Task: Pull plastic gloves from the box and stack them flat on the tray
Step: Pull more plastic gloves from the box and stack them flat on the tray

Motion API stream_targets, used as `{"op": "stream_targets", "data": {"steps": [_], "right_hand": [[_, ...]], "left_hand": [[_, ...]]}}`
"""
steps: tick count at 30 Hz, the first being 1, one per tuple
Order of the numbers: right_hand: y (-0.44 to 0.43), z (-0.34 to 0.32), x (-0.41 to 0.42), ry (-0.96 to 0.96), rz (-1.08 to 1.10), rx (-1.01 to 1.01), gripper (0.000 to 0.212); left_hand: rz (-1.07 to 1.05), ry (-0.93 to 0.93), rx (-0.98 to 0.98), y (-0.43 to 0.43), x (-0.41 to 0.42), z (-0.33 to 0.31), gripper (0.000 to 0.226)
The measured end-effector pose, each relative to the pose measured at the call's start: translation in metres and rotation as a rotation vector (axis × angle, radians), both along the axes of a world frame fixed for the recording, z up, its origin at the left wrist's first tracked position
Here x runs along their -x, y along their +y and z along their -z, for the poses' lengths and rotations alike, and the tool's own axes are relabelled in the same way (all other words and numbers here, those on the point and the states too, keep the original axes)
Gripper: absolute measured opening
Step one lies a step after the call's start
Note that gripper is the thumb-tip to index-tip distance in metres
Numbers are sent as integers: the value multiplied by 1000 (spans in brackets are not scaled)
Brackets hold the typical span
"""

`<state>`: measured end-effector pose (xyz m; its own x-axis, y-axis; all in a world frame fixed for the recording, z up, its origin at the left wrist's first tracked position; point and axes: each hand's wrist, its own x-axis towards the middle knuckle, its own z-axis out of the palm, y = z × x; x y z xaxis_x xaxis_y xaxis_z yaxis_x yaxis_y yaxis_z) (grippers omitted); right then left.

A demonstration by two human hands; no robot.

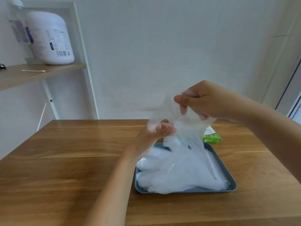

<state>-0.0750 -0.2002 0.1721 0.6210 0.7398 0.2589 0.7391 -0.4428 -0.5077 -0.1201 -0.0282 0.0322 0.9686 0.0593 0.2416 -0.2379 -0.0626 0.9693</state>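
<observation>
Above the tray (231,186), both hands' curled fingers (183,110) pinch 1 glove (184,128).

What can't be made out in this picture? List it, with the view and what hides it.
- Head view: the box sits mostly behind the raised glove; its opening is unseen.
- Head view: the glove, pinched by the left hand and right hand, is blurred; one or several, unclear.
- Head view: the tray floor is covered by the stack; count unreadable.
- Head view: the jug label is too small.
</observation>
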Motion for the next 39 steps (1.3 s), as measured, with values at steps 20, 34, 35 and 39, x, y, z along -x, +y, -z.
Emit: {"op": "stream_targets", "data": {"steps": [20, 34, 35, 39], "right_hand": [[-34, 136, -38, 658, 225, -82, 25], [-49, 178, -52, 501, 228, 8, 24], [-49, 179, -54, 513, 215, 5, 22], [-55, 177, -67, 416, 221, 15, 26]], "left_hand": [[-319, 481, -143, 45, 7, 8, 21], [-421, 19, -729, -30, -16, 23, 10], [-301, 68, -815, -39, -18, 29, 7], [-56, 255, -1143, -51, -16, 48, 59]]}}
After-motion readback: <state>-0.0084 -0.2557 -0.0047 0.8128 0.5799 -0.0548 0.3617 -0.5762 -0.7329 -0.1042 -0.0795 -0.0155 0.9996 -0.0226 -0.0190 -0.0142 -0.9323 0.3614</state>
